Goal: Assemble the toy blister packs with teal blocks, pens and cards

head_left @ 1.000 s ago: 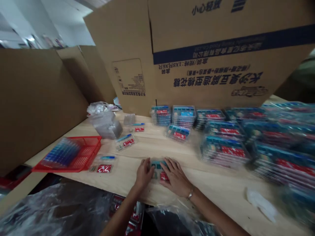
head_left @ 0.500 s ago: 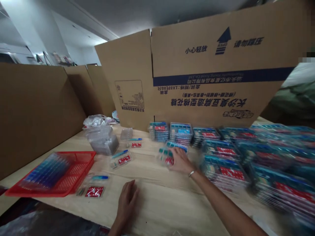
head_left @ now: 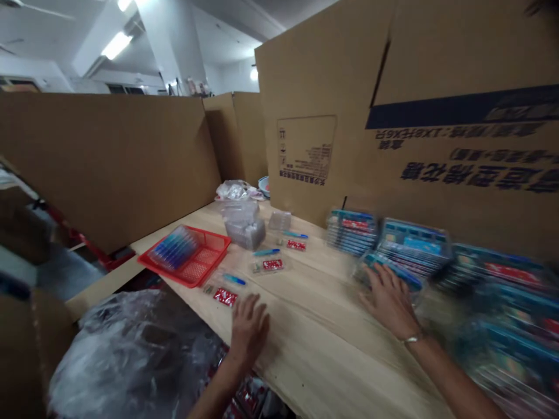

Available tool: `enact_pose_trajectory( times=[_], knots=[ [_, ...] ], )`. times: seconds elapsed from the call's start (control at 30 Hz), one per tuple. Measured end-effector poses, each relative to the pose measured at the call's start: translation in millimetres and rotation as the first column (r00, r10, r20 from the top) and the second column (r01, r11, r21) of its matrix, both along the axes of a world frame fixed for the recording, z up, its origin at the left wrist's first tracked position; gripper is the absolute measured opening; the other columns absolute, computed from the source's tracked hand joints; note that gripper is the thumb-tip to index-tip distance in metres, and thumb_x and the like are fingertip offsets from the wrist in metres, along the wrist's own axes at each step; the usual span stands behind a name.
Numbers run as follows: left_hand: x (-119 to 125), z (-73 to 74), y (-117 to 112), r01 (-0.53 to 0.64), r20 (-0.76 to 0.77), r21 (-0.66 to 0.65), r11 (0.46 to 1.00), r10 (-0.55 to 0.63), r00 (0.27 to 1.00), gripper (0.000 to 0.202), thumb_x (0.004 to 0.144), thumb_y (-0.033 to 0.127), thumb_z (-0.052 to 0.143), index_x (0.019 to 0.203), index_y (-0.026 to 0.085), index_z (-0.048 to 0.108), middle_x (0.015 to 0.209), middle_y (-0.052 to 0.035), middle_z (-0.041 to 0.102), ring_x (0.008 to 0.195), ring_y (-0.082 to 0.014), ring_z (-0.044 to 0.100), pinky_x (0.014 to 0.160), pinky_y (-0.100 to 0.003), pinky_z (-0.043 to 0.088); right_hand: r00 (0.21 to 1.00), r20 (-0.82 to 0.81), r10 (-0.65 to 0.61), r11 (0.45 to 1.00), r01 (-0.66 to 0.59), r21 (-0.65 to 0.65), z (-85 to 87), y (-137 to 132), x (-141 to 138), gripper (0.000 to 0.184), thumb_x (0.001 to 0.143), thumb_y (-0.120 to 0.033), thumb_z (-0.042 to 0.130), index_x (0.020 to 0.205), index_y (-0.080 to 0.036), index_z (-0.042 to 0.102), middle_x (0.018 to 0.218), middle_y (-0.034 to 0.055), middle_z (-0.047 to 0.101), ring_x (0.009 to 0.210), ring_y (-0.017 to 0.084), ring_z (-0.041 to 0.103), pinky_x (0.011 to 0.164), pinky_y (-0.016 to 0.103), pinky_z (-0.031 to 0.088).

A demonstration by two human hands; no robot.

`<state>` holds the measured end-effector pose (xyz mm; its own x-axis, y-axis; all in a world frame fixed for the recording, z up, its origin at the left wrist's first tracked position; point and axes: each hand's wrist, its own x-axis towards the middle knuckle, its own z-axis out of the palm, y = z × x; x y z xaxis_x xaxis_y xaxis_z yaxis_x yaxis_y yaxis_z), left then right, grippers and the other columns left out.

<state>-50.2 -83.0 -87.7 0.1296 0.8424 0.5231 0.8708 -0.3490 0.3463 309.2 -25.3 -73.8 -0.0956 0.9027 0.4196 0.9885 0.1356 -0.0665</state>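
1. Right hand [head_left: 388, 302], fingers spread, sits over a clear plastic pack [head_left: 384, 272] beside stacks of packs [head_left: 413, 247]; a careless bump could topple them.
2. Left hand [head_left: 248, 329], fingers loosely spread, rests on the wooden table [head_left: 314, 314] near a red card [head_left: 226, 297], which a brush could push over the edge.
3. Blur hides the pack's contents and whether the right fingers grip it.
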Motion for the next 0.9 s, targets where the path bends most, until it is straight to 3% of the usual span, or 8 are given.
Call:
enact_pose_trajectory(
  times=[0.07,0.13,0.23,0.33,0.47,0.57,0.73,0.9],
  knots=[
    [-30.8,8.2,-0.2,-0.200,-0.105,-0.045,0.979,0.194,0.975,0.031,0.085,0.035,0.050,0.106,0.019,0.064,0.128,-0.0160,0.056,0.122,-0.0331,0.047,0.102,-0.059,0.031,0.975,-0.079,0.208,0.977,-0.210,-0.020,-13.2,-11.6,-35.2,0.044,0.084,-0.032,0.048,0.122,-0.011,0.054,0.133,0.0206,0.048,0.126,0.031,0.041,0.101,0.049,0.037],
    [-51.6,11.1,-3.2,-0.274,-0.189,-0.172,0.946,0.241,0.952,0.041,0.082,0.041,0.053,0.116,0.018,0.060,0.133,-0.0160,0.053,0.127,-0.0348,0.041,0.103,-0.062,0.028,0.916,-0.169,0.363,0.916,-0.384,-0.114,-23.6,-20.5,-74.6,0.038,0.085,-0.029,0.047,0.118,-0.013,0.057,0.132,0.0178,0.051,0.123,0.028,0.045,0.102,0.044,0.039],
    [-50.7,0.7,-13.6,-0.205,-0.232,-0.298,0.932,0.138,0.963,0.051,0.082,0.045,0.052,0.128,0.023,0.053,0.136,-0.0134,0.051,0.129,-0.0342,0.038,0.105,-0.062,0.023,0.874,-0.266,0.407,0.849,-0.470,-0.242,-28.3,-23.3,-125.0,0.039,0.083,-0.023,0.050,0.121,-0.013,0.057,0.138,0.0164,0.046,0.128,0.026,0.042,0.107,0.043,0.036],
    [-23.4,-21.5,-23.1,-0.095,-0.209,-0.291,0.952,0.034,0.977,0.056,0.082,0.049,0.051,0.134,0.028,0.047,0.140,-0.0128,0.047,0.130,-0.0355,0.038,0.105,-0.063,0.022,0.867,-0.313,0.387,0.840,-0.471,-0.269,-24.1,-12.8,-151.3,0.050,0.083,-0.019,0.048,0.133,-0.011,0.047,0.146,0.0169,0.036,0.133,0.026,0.035,0.110,0.043,0.032],
    [11.8,-42.7,-25.0,0.060,-0.205,-0.296,0.953,-0.125,0.971,0.064,0.080,0.051,0.053,0.139,0.032,0.039,0.142,-0.0121,0.045,0.127,-0.0361,0.043,0.103,-0.061,0.024,0.866,-0.315,0.388,0.852,-0.467,-0.236,-18.0,7.1,-153.3,0.056,0.084,-0.013,0.044,0.140,-0.014,0.038,0.152,0.0139,0.023,0.137,0.025,0.029,0.112,0.045,0.030],
    [26.1,-47.2,-23.7,0.042,-0.204,-0.247,0.968,-0.094,0.974,0.064,0.080,0.045,0.053,0.140,0.031,0.038,0.143,-0.0107,0.044,0.127,-0.0353,0.042,0.104,-0.057,0.024,0.874,-0.322,0.364,0.847,-0.455,-0.276,-13.1,11.1,-147.0,0.050,0.088,-0.016,0.040,0.138,-0.012,0.041,0.150,0.0149,0.029,0.136,0.025,0.032,0.112,0.045,0.029],
    [33.4,-56.8,-24.8,-0.029,-0.194,-0.141,0.990,0.001,0.981,0.068,0.072,0.040,0.061,0.136,0.025,0.046,0.140,-0.0105,0.048,0.125,-0.0337,0.044,0.105,-0.050,0.025,0.831,-0.399,0.387,0.790,-0.522,-0.321,-3.0,-12.4,-147.3,0.046,0.092,-0.026,0.039,0.137,-0.016,0.044,0.147,0.0106,0.036,0.135,0.023,0.033,0.113,0.044,0.028],
    [23.9,-69.5,-20.3,0.114,-0.207,-0.157,0.981,-0.146,0.967,0.075,0.064,0.046,0.068,0.134,0.029,0.047,0.136,-0.0085,0.053,0.119,-0.0322,0.051,0.098,-0.043,0.036,0.840,-0.436,0.323,0.799,-0.489,-0.350,-5.5,-36.8,-144.1,0.044,0.090,-0.024,0.039,0.133,-0.018,0.049,0.144,0.0096,0.041,0.133,0.023,0.037,0.113,0.043,0.030]
  ],
)
